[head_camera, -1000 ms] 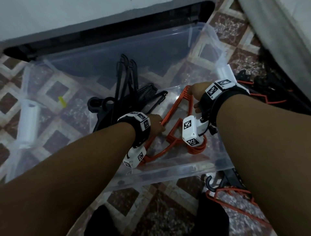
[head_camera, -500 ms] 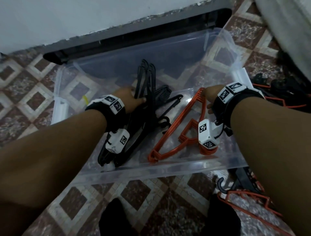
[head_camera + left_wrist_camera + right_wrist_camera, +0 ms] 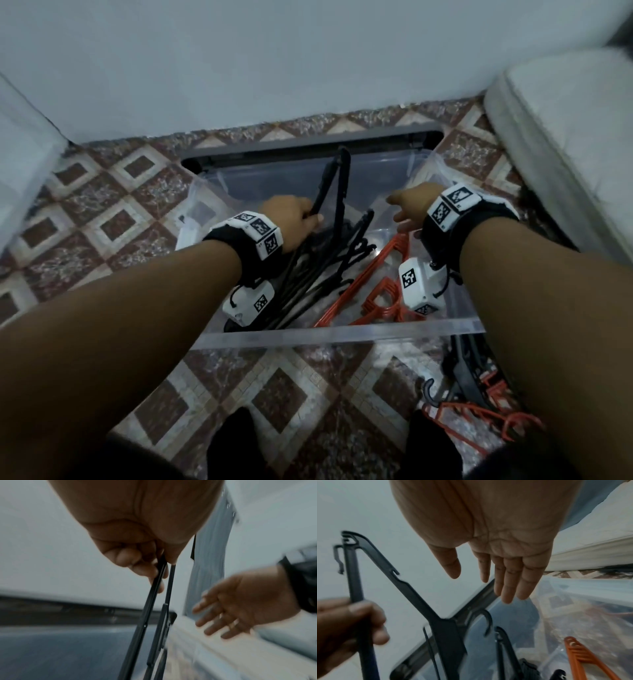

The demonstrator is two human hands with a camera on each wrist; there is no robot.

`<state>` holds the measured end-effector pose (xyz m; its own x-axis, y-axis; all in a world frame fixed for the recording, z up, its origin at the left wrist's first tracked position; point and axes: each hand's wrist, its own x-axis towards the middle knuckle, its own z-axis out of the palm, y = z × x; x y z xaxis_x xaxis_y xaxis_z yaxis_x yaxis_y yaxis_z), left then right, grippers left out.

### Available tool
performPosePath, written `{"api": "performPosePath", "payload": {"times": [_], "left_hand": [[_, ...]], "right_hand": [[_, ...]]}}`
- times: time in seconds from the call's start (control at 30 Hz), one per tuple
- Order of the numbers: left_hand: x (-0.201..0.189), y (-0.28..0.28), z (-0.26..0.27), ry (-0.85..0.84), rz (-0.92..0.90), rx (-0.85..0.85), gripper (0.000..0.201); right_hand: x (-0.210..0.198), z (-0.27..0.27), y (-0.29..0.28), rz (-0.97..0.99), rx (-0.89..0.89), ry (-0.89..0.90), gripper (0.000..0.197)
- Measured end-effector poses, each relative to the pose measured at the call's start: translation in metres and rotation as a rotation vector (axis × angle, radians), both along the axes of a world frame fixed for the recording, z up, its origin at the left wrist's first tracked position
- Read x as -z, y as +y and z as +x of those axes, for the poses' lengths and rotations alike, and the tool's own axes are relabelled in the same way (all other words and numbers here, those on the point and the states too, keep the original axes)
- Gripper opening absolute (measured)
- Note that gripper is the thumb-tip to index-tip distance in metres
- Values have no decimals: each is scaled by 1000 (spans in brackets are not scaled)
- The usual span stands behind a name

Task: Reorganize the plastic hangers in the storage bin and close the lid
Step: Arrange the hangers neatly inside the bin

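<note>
The black hangers [image 3: 337, 219] stand tilted in the clear storage bin [image 3: 342, 334], gripped by the left hand [image 3: 294, 219]; the right hand [image 3: 409, 207], fingers spread and holding nothing, should probably steady their far end before they are laid flat. Orange hangers [image 3: 383, 294] lie just beside; their hooks could tangle. More hangers [image 3: 479, 404] wait on the floor [image 3: 274, 383].

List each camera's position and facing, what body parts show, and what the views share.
Head: worn on the head, looking down at the clear bin; both forearms, left hand, right hand.
Left wrist: looks along the left hand gripping the black hangers; open right hand beyond.
Right wrist: looks along the open right hand towards the bin; left hand at lower left.
Shared: black hangers, both hands.
</note>
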<state>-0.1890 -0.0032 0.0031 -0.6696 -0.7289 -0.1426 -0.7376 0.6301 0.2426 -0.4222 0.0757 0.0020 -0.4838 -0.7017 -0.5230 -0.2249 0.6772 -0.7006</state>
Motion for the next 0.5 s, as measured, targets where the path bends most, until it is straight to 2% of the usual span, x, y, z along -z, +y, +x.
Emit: {"api": "performPosePath", "payload": {"times": [0.07, 0.17, 0.3, 0.33, 0.4, 0.43, 0.5], "left_hand": [[-48, 9, 10, 131, -31, 0, 26], [-114, 24, 30, 399, 4, -32, 28], [-155, 44, 63, 763, 83, -32, 25], [-157, 46, 70, 842, 110, -19, 26], [-153, 46, 79, 959, 221, 7, 28], [-148, 44, 82, 984, 272, 11, 29], [-136, 39, 85, 999, 327, -25, 30]], "right_hand": [[-28, 10, 9, -47, -7, 10, 41], [-60, 24, 27, -124, -146, 204, 44], [-73, 40, 55, -300, 3, 164, 70], [-74, 44, 58, -377, 36, 115, 68], [-82, 49, 58, -585, 63, -73, 47], [-90, 50, 57, -671, 71, -159, 35], [-104, 49, 55, -762, 45, -246, 21]]}}
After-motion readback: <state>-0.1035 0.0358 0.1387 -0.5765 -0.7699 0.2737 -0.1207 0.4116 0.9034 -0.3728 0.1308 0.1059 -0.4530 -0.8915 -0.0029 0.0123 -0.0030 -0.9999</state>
